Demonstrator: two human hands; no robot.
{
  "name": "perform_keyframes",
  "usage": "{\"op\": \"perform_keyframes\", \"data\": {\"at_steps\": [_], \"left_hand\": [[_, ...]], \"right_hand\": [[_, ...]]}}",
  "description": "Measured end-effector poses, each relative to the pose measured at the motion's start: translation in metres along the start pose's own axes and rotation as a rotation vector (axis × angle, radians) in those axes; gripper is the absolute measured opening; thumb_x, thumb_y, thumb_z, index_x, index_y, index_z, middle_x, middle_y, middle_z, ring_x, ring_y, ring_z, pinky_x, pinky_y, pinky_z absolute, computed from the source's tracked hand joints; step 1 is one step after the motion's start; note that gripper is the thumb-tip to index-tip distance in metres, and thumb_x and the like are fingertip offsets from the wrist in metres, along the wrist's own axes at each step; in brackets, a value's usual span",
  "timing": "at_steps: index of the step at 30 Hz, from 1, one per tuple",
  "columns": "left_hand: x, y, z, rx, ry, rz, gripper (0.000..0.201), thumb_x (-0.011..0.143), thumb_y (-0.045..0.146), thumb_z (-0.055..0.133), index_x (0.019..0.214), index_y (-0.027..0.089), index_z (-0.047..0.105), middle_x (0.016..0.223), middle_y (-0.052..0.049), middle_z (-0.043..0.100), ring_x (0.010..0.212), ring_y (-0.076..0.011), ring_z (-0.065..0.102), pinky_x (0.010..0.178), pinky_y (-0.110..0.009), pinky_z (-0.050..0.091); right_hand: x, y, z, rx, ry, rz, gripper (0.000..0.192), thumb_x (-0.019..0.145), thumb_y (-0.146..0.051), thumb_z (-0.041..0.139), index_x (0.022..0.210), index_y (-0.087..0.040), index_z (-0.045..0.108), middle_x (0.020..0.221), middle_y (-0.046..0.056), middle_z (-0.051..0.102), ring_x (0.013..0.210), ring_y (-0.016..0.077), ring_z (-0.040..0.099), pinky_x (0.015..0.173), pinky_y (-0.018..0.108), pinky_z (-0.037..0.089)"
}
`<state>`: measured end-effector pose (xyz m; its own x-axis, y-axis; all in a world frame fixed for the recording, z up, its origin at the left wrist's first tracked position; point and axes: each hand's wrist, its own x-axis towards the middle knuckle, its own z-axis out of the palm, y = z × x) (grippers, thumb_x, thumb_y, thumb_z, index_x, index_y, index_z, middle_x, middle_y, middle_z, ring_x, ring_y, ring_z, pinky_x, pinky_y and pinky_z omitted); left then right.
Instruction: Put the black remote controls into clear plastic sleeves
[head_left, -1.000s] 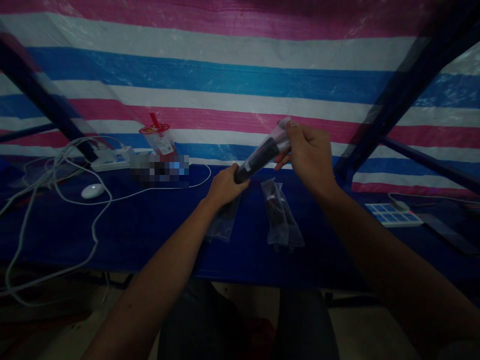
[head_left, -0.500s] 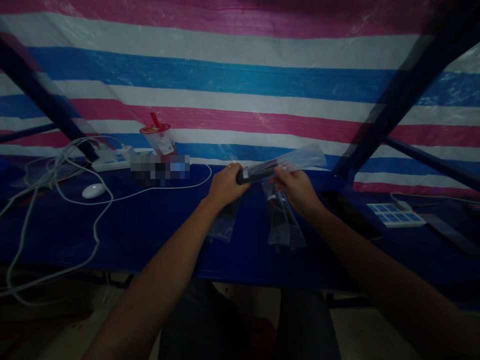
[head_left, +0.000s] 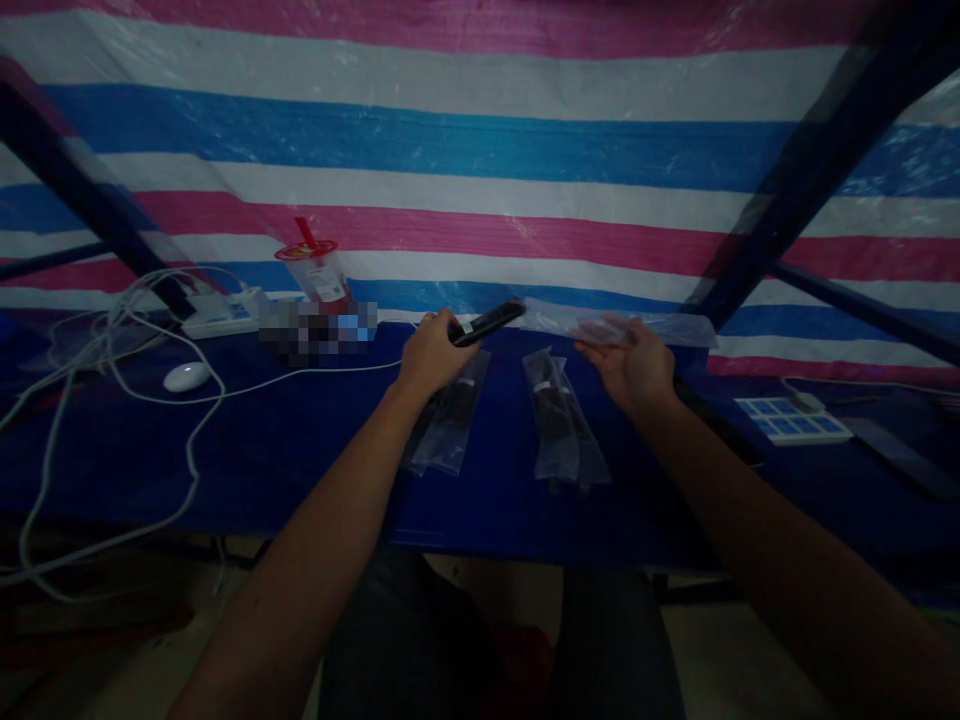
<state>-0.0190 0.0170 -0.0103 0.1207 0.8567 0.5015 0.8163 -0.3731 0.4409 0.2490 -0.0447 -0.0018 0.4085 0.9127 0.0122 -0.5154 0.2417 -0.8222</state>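
My left hand (head_left: 433,360) is closed around one end of a long black object (head_left: 496,318) with a small white label; its exact kind is not clear. The free end points up and to the right. In my right hand (head_left: 639,368) is a clear plastic bag (head_left: 684,328), long and flat, held between thumb and fingers just off the tip of the black object. Clear bags with dark items inside (head_left: 559,425) lie on the blue table between my hands. More bagged dark items (head_left: 454,425) rest below my left hand, partly covered by it.
Left on the table (head_left: 330,500) are tangled white cables (head_left: 191,450), a white mouse (head_left: 187,377), a power strip (head_left: 225,318) and a red-lidded cup (head_left: 319,275). A white and blue panel (head_left: 795,422) and a dark flat object (head_left: 720,425) lie right. Striped sheeting hangs behind.
The black object has come out of the clear bag. My right hand has moved right with the bag, and my left hand has shifted slightly left, still holding the object.
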Motion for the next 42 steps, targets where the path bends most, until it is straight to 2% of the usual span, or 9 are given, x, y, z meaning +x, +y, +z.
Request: {"op": "perform_keyframes", "data": {"at_steps": [2,4,8,11,19,28,33,38,42], "left_hand": [[0.003,-0.004,0.003,-0.084,0.058,-0.105,0.036,0.08,0.053,0.07,0.09,0.02,0.057,0.092,-0.008,0.063,0.084,-0.0234,0.06,0.071,-0.035,0.043],[0.005,-0.003,0.004,-0.148,0.09,-0.124,0.04,0.081,0.059,0.068,0.086,0.021,0.056,0.087,-0.006,0.062,0.081,-0.0217,0.058,0.07,-0.034,0.042],[0.0,0.01,0.003,-0.145,0.091,0.054,0.044,0.078,0.062,0.071,0.085,0.021,0.055,0.087,-0.005,0.061,0.084,-0.0216,0.057,0.074,-0.034,0.043],[-0.008,0.024,0.0,-0.104,0.008,0.197,0.048,0.075,0.062,0.075,0.091,0.021,0.057,0.097,-0.007,0.063,0.093,-0.0241,0.059,0.081,-0.035,0.044],[-0.017,0.039,0.003,-0.053,-0.09,0.294,0.048,0.078,0.062,0.072,0.099,0.021,0.058,0.105,-0.008,0.063,0.097,-0.0256,0.06,0.085,-0.036,0.046],[-0.017,0.036,0.001,-0.075,-0.17,0.314,0.051,0.078,0.064,0.071,0.104,0.022,0.057,0.11,-0.009,0.063,0.101,-0.027,0.061,0.09,-0.039,0.047],[-0.016,0.037,0.002,-0.164,-0.183,0.35,0.045,0.08,0.058,0.073,0.103,0.022,0.059,0.11,-0.009,0.064,0.103,-0.0255,0.06,0.093,-0.039,0.047],[-0.009,0.03,0.01,-0.413,-0.126,0.159,0.031,0.086,0.05,0.068,0.094,0.021,0.061,0.095,-0.007,0.068,0.089,-0.02,0.063,0.082,-0.036,0.049],[-0.005,0.026,0.011,-0.68,-0.337,-0.144,0.027,0.086,0.046,0.069,0.091,0.021,0.06,0.065,0.0,0.059,0.054,-0.013,0.054,0.055,-0.03,0.043]], "right_hand": [[0.004,0.001,-0.003,0.016,0.04,0.014,0.036,0.105,-0.036,0.03,0.098,-0.018,0.061,0.094,0.012,0.075,0.083,0.022,0.075,0.074,0.037,0.062],[0.004,0.005,-0.003,0.016,0.011,0.029,0.034,0.105,-0.038,0.031,0.099,-0.019,0.059,0.094,0.012,0.075,0.083,0.0219,0.075,0.076,0.039,0.062],[-0.005,0.016,0.002,-0.008,-0.198,0.117,0.036,0.101,-0.049,0.041,0.101,-0.019,0.061,0.099,0.013,0.075,0.089,0.026,0.076,0.084,0.047,0.061],[-0.014,0.021,0.008,-0.012,-0.299,0.196,0.042,0.1,-0.055,0.041,0.105,-0.02,0.063,0.101,0.013,0.075,0.096,0.0289,0.075,0.088,0.052,0.059],[-0.025,0.023,0.014,0.04,-0.484,0.332,0.055,0.088,-0.073,0.051,0.109,-0.024,0.063,0.119,0.013,0.072,0.112,0.0332,0.069,0.096,0.057,0.055],[-0.031,0.027,0.018,0.021,-0.471,0.262,0.017,0.088,-0.036,0.068,0.099,-0.024,0.067,0.108,0.006,0.075,0.112,0.0248,0.068,0.104,0.047,0.054],[-0.031,0.03,0.016,0.038,-0.441,0.28,0.021,0.089,-0.027,0.066,0.11,-0.027,0.063,0.107,0.005,0.075,0.103,0.0243,0.072,0.097,0.051,0.057],[-0.027,0.03,0.015,0.069,-0.36,0.256,0.019,0.091,-0.026,0.062,0.11,-0.026,0.06,0.107,0.007,0.074,0.108,0.0256,0.071,0.098,0.051,0.057],[-0.025,0.032,0.013,0.062,-0.357,0.221,0.02,0.09,-0.03,0.067,0.109,-0.025,0.061,0.109,0.007,0.074,0.11,0.0249,0.07,0.1,0.049,0.057]]}}
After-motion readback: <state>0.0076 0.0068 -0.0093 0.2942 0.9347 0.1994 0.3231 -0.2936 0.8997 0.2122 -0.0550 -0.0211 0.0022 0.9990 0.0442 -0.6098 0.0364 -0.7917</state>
